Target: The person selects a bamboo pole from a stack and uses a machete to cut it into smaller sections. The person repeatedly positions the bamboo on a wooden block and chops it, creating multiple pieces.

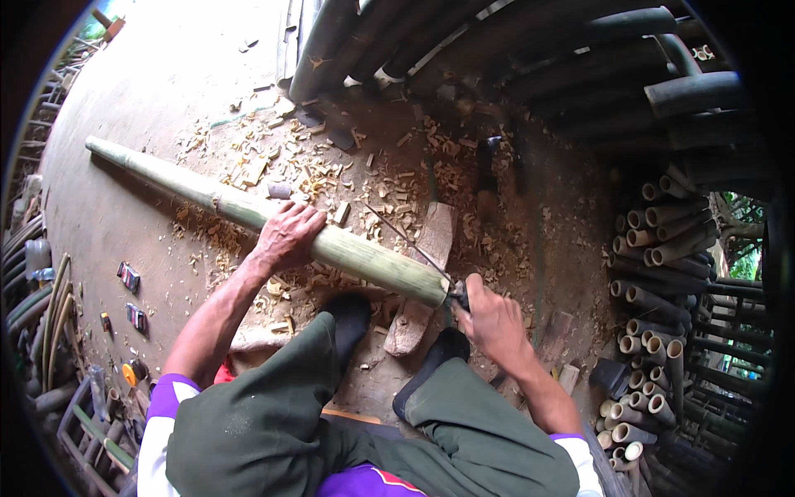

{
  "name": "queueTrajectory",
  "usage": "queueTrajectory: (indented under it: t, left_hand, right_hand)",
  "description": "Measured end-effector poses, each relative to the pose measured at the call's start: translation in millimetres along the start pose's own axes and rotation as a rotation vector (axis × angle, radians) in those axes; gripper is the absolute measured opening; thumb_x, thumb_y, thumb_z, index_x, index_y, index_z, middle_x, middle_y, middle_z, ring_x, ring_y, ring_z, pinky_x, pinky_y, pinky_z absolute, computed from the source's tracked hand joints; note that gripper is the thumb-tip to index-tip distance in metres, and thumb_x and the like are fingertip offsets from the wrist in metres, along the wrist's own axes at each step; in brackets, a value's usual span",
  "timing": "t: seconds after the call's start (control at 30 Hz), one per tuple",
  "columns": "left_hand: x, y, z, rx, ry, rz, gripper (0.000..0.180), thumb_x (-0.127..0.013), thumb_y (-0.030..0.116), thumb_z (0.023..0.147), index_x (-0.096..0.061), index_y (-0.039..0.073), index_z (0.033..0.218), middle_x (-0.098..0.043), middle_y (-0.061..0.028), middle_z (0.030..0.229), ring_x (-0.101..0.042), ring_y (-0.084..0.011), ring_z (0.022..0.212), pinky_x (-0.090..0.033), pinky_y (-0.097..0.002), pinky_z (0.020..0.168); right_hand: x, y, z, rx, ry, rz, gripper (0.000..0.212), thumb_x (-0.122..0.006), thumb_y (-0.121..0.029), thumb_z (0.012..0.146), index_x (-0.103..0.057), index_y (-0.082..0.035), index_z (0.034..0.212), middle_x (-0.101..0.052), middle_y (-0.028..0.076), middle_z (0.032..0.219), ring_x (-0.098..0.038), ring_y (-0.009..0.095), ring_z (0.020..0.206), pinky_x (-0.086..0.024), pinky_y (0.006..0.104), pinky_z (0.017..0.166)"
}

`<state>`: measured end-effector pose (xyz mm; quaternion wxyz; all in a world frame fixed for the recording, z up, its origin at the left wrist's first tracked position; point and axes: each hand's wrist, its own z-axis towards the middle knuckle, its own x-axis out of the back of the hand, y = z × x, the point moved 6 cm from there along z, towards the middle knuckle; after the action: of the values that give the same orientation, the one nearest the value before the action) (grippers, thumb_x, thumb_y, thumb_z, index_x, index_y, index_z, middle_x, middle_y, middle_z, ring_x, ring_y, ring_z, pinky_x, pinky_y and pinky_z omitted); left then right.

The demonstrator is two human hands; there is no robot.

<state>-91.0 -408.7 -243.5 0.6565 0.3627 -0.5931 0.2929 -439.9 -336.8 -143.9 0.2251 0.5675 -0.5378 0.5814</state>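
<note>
A long green bamboo pole (190, 186) lies slanted across the dirt floor, its near end resting over a wooden chopping block (426, 265). My left hand (288, 234) grips the pole from above near its middle. My right hand (490, 319) is closed on the dark handle of a knife (414, 246) whose thin blade lies against the pole's near end. My knees in dark green trousers and two dark shoes sit just below the pole.
Pale wood chips (364, 170) litter the ground around the block. Cut bamboo sections (654, 331) are stacked at the right, long dark poles (530, 58) at the top. Small packets (128, 276) and a tape measure (130, 373) lie at the left.
</note>
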Motion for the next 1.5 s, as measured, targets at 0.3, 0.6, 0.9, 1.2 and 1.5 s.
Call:
queueTrajectory:
  t: [0.3, 0.6, 0.9, 1.2, 1.5]
  left_hand:
    - [3, 0, 8, -0.014, 0.072, -0.001, 0.058, -0.083, 0.018, 0.064, -0.065, 0.005, 0.117, -0.072, -0.0134, 0.112, -0.069, -0.0302, 0.109, -0.05, -0.0461, 0.104]
    - [3, 13, 3, -0.037, 0.147, 0.022, 0.058, -0.08, 0.016, 0.069, -0.064, 0.003, 0.123, -0.072, -0.0155, 0.12, -0.069, -0.0315, 0.114, -0.049, -0.0471, 0.108]
    - [-1, 6, -7, -0.016, 0.168, 0.044, 0.054, -0.079, 0.018, 0.071, -0.065, 0.003, 0.121, -0.072, -0.0157, 0.119, -0.069, -0.0309, 0.114, -0.049, -0.0472, 0.108]
    - [-2, 6, -13, 0.009, 0.198, 0.057, 0.047, -0.072, 0.018, 0.081, -0.064, 0.004, 0.125, -0.071, -0.0146, 0.121, -0.068, -0.0295, 0.118, -0.048, -0.0477, 0.107]
    - [-5, 8, -17, 0.067, 0.205, 0.096, 0.068, -0.083, 0.019, 0.071, -0.06, 0.01, 0.134, -0.064, -0.0122, 0.131, -0.061, -0.031, 0.123, -0.043, -0.0487, 0.112]
  right_hand:
    - [-35, 45, -7, -0.035, -0.041, -0.013, 0.037, -0.076, -0.015, 0.094, -0.046, 0.001, 0.11, -0.069, 0.025, 0.076, -0.071, 0.047, 0.066, -0.057, 0.0527, 0.058]
    - [-40, 41, -23, 0.078, 0.17, 0.078, 0.03, -0.076, -0.017, 0.096, -0.054, 0.0, 0.108, -0.071, 0.022, 0.086, -0.072, 0.04, 0.067, -0.058, 0.0474, 0.058]
    - [39, -31, -18, 0.279, 0.465, 0.189, 0.028, -0.073, -0.022, 0.1, -0.054, -0.001, 0.102, -0.067, 0.017, 0.079, -0.072, 0.035, 0.065, -0.057, 0.0446, 0.057]
    - [20, -7, -5, 0.009, 0.034, 0.099, 0.028, -0.07, -0.013, 0.097, -0.048, 0.001, 0.107, -0.068, 0.024, 0.073, -0.071, 0.043, 0.063, -0.056, 0.0523, 0.055]
    - [-39, 64, -17, -0.121, -0.183, -0.021, 0.039, -0.074, -0.022, 0.098, -0.046, 0.0, 0.114, -0.069, 0.026, 0.074, -0.071, 0.048, 0.075, -0.055, 0.0555, 0.063]
